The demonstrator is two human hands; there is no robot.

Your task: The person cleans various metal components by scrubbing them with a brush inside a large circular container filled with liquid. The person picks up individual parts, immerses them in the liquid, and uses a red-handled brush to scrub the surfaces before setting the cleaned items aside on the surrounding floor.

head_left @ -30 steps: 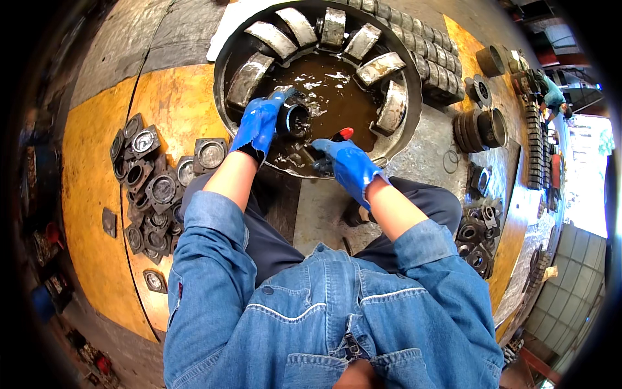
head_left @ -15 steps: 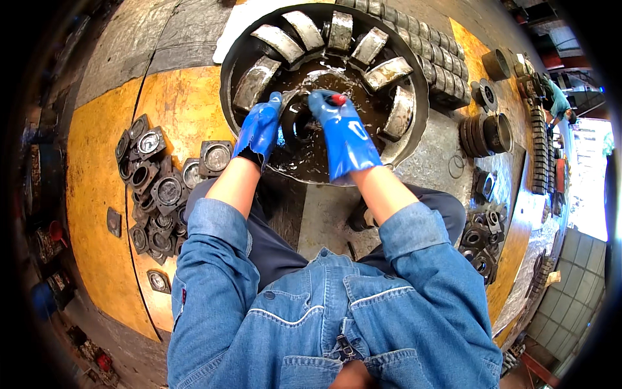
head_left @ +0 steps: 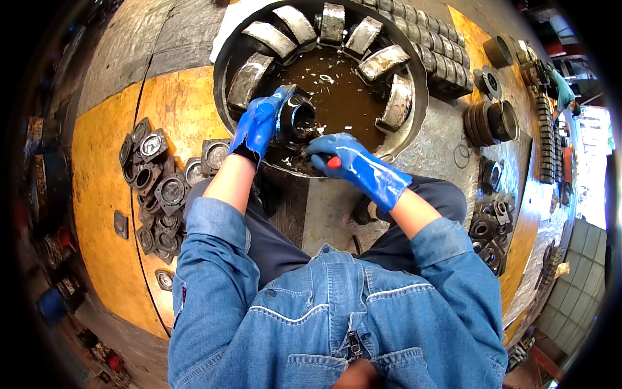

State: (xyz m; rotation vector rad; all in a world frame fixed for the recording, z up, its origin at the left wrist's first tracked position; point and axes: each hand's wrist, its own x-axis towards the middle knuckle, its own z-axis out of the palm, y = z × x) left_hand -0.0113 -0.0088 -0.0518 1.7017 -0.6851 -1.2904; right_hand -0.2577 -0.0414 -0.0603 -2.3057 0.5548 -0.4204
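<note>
My left hand point(head_left: 260, 123), in a blue rubber glove, grips a dark, wet metal part with a round bore point(head_left: 299, 118), tilted over the left side of a large round metal basin point(head_left: 420, 107). My right hand point(head_left: 340, 155), gloved alike, is closed round a red-handled tool point(head_left: 334, 162) at the basin's near edge. Only the tool's red end shows clearly; its working end is dark and lies near the part's lower side. Brown liquid point(head_left: 346, 97) with floating flecks fills the basin. Several curved metal blocks point(head_left: 269, 39) lean around its inner wall.
On the left, a heap of square-flanged metal parts point(head_left: 172, 191) lies on yellow boards point(head_left: 103, 214). Rows of stacked metal blocks point(head_left: 440, 61) stand beyond the basin. To the right are metal rings point(head_left: 502, 120) and more small parts point(head_left: 489, 227). A person point(head_left: 562, 91) bends at far right.
The metal part has come up out of the liquid, tilted, in my left hand. My right hand has drawn down toward the basin's near edge with the red-handled tool.
</note>
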